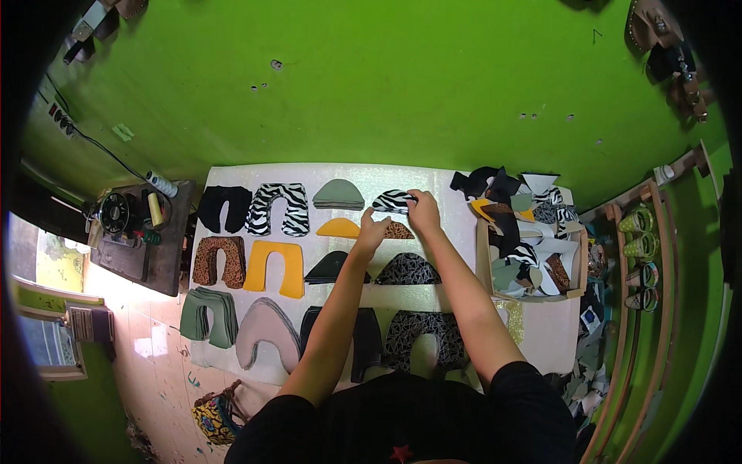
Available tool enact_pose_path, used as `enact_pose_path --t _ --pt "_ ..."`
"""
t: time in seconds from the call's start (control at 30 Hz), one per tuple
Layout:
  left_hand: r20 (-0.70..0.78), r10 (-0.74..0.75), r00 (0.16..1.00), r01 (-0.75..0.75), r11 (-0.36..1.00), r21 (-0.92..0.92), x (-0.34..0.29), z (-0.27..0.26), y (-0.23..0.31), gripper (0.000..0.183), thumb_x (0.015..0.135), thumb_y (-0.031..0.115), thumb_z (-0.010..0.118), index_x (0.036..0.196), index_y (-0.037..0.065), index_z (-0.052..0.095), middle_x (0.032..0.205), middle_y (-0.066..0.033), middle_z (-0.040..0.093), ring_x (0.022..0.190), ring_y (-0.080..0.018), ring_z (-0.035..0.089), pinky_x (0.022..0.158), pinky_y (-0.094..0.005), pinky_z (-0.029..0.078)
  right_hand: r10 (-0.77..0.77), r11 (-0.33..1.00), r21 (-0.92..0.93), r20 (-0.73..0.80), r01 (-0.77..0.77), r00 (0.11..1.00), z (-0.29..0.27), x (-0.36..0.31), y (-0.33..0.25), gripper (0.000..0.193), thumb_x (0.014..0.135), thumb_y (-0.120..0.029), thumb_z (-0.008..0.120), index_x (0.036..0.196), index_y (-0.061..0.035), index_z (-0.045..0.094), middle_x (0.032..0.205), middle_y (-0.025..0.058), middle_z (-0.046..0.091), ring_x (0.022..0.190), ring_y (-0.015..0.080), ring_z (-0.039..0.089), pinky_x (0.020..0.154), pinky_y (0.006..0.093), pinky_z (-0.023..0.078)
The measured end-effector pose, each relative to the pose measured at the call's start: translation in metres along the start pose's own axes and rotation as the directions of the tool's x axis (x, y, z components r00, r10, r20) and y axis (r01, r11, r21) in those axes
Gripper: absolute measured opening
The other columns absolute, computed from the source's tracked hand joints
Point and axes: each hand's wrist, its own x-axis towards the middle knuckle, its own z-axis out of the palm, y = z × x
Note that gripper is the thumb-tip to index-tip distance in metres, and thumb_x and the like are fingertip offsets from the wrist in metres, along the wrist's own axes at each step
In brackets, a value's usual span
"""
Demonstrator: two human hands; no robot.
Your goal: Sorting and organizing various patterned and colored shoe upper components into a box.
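At the far middle of the table, a small stack of zebra-print half-moon pieces [392, 201] lies between my hands. My right hand [423, 211] is closed on its right end. My left hand [372, 233] pinches at its left corner, thumb and finger bent toward it. Just below lies a leopard-print half-moon piece [399, 230], partly behind my left hand. Beside my left wrist is a yellow half-moon piece [338, 227]. A green half-moon stack [338, 193] sits to the left; black [332, 268] and black patterned half-moon pieces [408, 270] lie nearer.
U-shaped pieces in stacks, including zebra [278, 209], yellow [274, 269] and grey ones [267, 334], cover the white table's [309, 175] left and near parts. At right, a box [483, 267] overflows with scraps. A sewing machine [116, 213] stands at left, a wooden rack [666, 309] at right.
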Motion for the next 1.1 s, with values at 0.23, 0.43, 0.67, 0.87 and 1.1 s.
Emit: enact_pose_path --t 0.23,0.43,0.67,0.87,1.1 --pt "-0.053 0.009 0.999 -0.007 0.999 0.048 -0.023 0.017 0.017 0.066 0.082 0.008 0.051 0.132 -0.007 0.011 0.112 -0.0209 0.046 0.098 -0.0208 0.05 0.085 -0.0284 0.039 -0.058 0.998 -0.043 -0.105 0.054 0.993 -0.017 -0.016 -0.014 0.023 0.074 -0.013 0.059 0.097 -0.01 0.06 0.098 0.0152 0.05 0.091 0.0324 0.048 0.078 0.0391 0.042" --pt "-0.161 0.107 0.981 -0.103 0.994 0.034 -0.04 0.023 0.011 0.064 0.073 0.02 0.061 0.124 -0.006 0.032 0.124 -0.0202 0.024 0.103 -0.0256 0.042 0.089 -0.0323 0.036 -0.207 0.969 0.108 -0.138 0.222 0.969 -0.053 -0.074 -0.033 0.022 0.071 -0.009 0.059 0.093 -0.008 0.06 0.099 0.0135 0.048 0.094 0.0309 0.044 0.084 0.0367 0.037" --pt "-0.078 0.158 0.984 -0.115 0.914 0.39 -0.103 0.072 0.033 0.05 0.076 0.018 0.057 0.117 -0.005 0.041 0.114 -0.018 0.04 0.106 -0.0238 0.042 0.089 -0.0306 0.037 -0.181 0.969 0.127 -0.216 0.211 0.959 -0.111 -0.139 -0.021 0.016 0.072 -0.006 0.058 0.087 -0.007 0.061 0.094 0.0104 0.051 0.093 0.0281 0.047 0.083 0.0346 0.037" --pt "0.238 0.013 0.971 -0.065 0.975 0.214 -0.159 0.108 0.021 0.036 0.073 0.016 0.06 0.105 0.0 0.053 0.097 -0.0173 0.055 0.09 -0.024 0.052 0.078 -0.0314 0.041 -0.256 0.951 0.066 -0.384 0.302 0.887 -0.169 -0.179 -0.007 0.009 0.073 -0.006 0.056 0.081 -0.0048 0.061 0.087 0.0102 0.054 0.086 0.0274 0.051 0.077 0.0339 0.04" --pt "0.399 0.475 0.784 -0.618 0.655 0.434 -0.21 0.159 0.011 0.039 0.07 0.015 0.059 0.108 0.009 0.049 0.116 -0.0175 0.04 0.114 -0.0339 0.033 0.096 -0.0408 0.027 -0.096 0.982 0.092 -0.502 0.163 0.86 -0.223 -0.203 0.043 0.008 0.073 -0.006 0.057 0.08 -0.0055 0.061 0.087 0.01 0.055 0.088 0.0286 0.049 0.078 0.0373 0.038"
